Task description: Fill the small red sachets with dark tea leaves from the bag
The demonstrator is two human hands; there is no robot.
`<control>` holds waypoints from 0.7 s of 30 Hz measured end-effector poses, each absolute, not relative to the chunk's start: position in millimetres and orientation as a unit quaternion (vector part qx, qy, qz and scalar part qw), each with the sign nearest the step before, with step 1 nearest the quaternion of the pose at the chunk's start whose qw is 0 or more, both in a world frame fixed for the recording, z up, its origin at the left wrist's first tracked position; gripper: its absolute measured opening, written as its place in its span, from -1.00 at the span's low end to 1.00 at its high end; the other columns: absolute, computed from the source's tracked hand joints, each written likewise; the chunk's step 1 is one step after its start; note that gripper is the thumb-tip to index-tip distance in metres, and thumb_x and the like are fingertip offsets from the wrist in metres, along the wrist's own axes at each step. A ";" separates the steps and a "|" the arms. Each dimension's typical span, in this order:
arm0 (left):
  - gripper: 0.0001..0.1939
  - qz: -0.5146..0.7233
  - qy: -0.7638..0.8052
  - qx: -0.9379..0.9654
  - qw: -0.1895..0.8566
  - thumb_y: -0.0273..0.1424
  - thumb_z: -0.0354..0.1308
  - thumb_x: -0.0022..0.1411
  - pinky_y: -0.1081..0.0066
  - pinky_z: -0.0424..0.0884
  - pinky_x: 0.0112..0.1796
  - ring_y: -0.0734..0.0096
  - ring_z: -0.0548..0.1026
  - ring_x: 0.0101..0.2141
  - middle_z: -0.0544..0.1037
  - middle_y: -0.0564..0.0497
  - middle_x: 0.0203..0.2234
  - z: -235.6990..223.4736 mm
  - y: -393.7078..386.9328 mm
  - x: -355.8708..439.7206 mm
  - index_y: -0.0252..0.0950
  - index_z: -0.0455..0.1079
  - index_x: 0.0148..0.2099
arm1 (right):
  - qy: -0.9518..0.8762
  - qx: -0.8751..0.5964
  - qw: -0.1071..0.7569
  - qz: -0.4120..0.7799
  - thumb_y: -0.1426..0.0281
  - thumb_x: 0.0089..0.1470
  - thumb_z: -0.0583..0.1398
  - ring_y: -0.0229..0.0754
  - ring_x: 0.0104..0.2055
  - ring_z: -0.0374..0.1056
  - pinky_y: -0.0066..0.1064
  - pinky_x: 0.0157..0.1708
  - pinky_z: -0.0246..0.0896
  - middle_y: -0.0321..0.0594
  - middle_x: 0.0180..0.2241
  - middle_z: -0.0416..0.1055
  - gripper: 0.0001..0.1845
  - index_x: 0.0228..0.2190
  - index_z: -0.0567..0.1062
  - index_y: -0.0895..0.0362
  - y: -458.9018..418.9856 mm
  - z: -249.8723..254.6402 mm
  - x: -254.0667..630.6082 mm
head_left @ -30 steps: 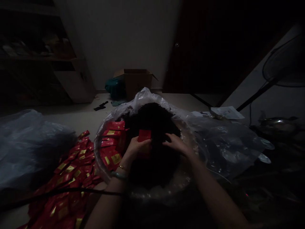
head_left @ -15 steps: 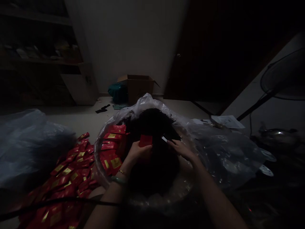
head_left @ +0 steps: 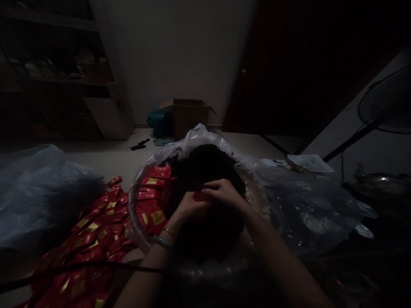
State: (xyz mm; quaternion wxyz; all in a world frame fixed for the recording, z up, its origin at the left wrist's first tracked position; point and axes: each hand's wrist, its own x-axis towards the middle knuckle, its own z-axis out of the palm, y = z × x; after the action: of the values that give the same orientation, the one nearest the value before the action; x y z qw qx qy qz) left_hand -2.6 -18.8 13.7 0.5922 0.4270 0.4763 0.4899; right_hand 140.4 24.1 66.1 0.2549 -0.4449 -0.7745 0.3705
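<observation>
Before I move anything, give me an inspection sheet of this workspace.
Surface: pale floor.
Job's things: dark loose material heaped in a round clear basin; gold-labelled red sachets inside its rim, more beside it.
Clutter: bunched plastic bag at left.
Hands: left hand holds a red sachet; right hand over it, grip hidden.
Cables: black cord across the near side of the sachets.
Surroundings: cardboard box, shelves, standing fan, door.
</observation>
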 end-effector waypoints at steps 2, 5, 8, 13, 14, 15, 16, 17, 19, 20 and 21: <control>-0.76 0.486 0.478 0.429 0.593 -0.49 0.35 -0.26 0.49 0.31 -0.50 0.47 0.42 -0.56 0.50 0.08 -0.62 15.4 -19.1 -2.4 -0.38 0.49 -0.41 | -0.775 -0.446 0.256 0.367 0.25 -0.08 0.26 0.04 -0.21 0.47 -0.24 -0.21 0.28 -0.23 -0.31 0.58 -0.77 -0.32 0.62 0.03 24.3 64.7 140.7; -0.77 0.488 0.474 0.436 0.589 -0.52 0.33 -0.25 0.49 0.33 -0.48 0.44 0.44 -0.53 0.52 0.07 -0.60 15.8 -18.9 -2.3 -0.37 0.49 -0.40 | -0.781 -0.448 0.261 0.349 0.26 -0.08 0.26 0.04 -0.23 0.47 -0.25 -0.24 0.28 -0.22 -0.32 0.58 -0.78 -0.34 0.63 0.05 23.6 63.7 140.5; -0.80 0.483 0.479 0.444 0.583 -0.52 0.31 -0.22 0.50 0.31 -0.47 0.48 0.43 -0.53 0.50 0.08 -0.60 13.0 -17.9 -2.4 -0.38 0.48 -0.41 | -0.782 -0.455 0.258 0.337 0.27 -0.07 0.26 0.03 -0.22 0.46 -0.26 -0.24 0.27 -0.21 -0.31 0.58 -0.77 -0.33 0.62 0.07 22.4 65.0 139.8; -0.79 0.458 0.494 0.439 0.594 -0.49 0.33 -0.21 0.51 0.30 -0.47 0.50 0.41 -0.54 0.50 0.08 -0.60 10.7 -17.3 -4.1 -0.40 0.48 -0.40 | -0.773 -0.478 0.215 0.358 0.24 -0.08 0.27 -0.03 -0.21 0.45 -0.34 -0.26 0.29 -0.21 -0.25 0.56 -0.63 -0.19 0.58 0.12 21.1 70.8 144.3; -0.78 0.455 0.498 0.437 0.595 -0.48 0.33 -0.22 0.51 0.30 -0.48 0.50 0.41 -0.54 0.49 0.08 -0.60 11.1 -17.5 -4.7 -0.41 0.48 -0.41 | -0.771 -0.483 0.210 0.357 0.24 -0.09 0.27 -0.04 -0.20 0.45 -0.35 -0.25 0.29 -0.20 -0.23 0.56 -0.60 -0.18 0.57 0.13 21.2 71.7 145.8; -0.78 0.453 0.502 0.435 0.594 -0.47 0.34 -0.22 0.51 0.30 -0.48 0.50 0.41 -0.55 0.49 0.08 -0.61 11.5 -17.6 -5.3 -0.41 0.47 -0.42 | -0.772 -0.484 0.208 0.356 0.26 -0.08 0.27 -0.04 -0.19 0.45 -0.36 -0.24 0.29 -0.20 -0.22 0.56 -0.61 -0.18 0.57 0.13 21.4 72.2 147.1; -0.78 0.452 0.505 0.433 0.594 -0.46 0.34 -0.23 0.50 0.30 -0.48 0.51 0.40 -0.56 0.48 0.09 -0.62 11.8 -17.6 -5.8 -0.41 0.46 -0.43 | -0.776 -0.477 0.209 0.357 0.27 -0.07 0.26 -0.04 -0.18 0.45 -0.36 -0.22 0.28 -0.20 -0.22 0.56 -0.64 -0.19 0.57 0.14 21.6 72.5 148.1; -0.78 0.451 0.506 0.432 0.594 -0.45 0.35 -0.23 0.50 0.30 -0.48 0.51 0.40 -0.56 0.48 0.09 -0.62 11.7 -17.4 -6.4 -0.41 0.46 -0.44 | -0.781 -0.466 0.211 0.359 0.29 -0.05 0.25 -0.05 -0.17 0.45 -0.37 -0.21 0.28 -0.20 -0.22 0.56 -0.68 -0.21 0.58 0.14 21.9 72.5 148.8; -0.77 0.457 0.506 0.433 0.590 -0.43 0.36 -0.24 0.49 0.30 -0.47 0.51 0.39 -0.57 0.48 0.10 -0.63 10.8 -16.7 -7.2 -0.40 0.46 -0.45 | -0.790 -0.447 0.214 0.362 0.32 -0.02 0.22 -0.06 -0.19 0.45 -0.36 -0.21 0.27 -0.20 -0.24 0.56 -0.73 -0.25 0.59 0.14 22.2 72.0 149.1; -0.76 0.460 0.506 0.434 0.587 -0.42 0.36 -0.25 0.49 0.30 -0.47 0.51 0.39 -0.57 0.47 0.10 -0.63 10.2 -16.3 -7.5 -0.40 0.46 -0.45 | -0.792 -0.442 0.216 0.362 0.33 -0.01 0.22 -0.06 -0.21 0.46 -0.36 -0.21 0.27 -0.20 -0.26 0.57 -0.74 -0.26 0.59 0.14 22.2 71.7 149.1; -0.75 0.462 0.505 0.435 0.585 -0.41 0.37 -0.25 0.49 0.30 -0.47 0.51 0.39 -0.57 0.48 0.10 -0.63 9.7 -15.8 -7.8 -0.40 0.46 -0.45 | -0.792 -0.441 0.220 0.361 0.33 -0.01 0.21 -0.06 -0.22 0.46 -0.35 -0.22 0.27 -0.20 -0.26 0.57 -0.74 -0.26 0.59 0.14 22.2 71.4 149.1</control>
State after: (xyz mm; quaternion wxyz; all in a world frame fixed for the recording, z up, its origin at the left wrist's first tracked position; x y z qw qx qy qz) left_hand -7.8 -15.8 9.7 0.5849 0.4348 0.5054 0.4620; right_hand 149.1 22.2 71.4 0.2201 -0.4408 -0.7920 0.3606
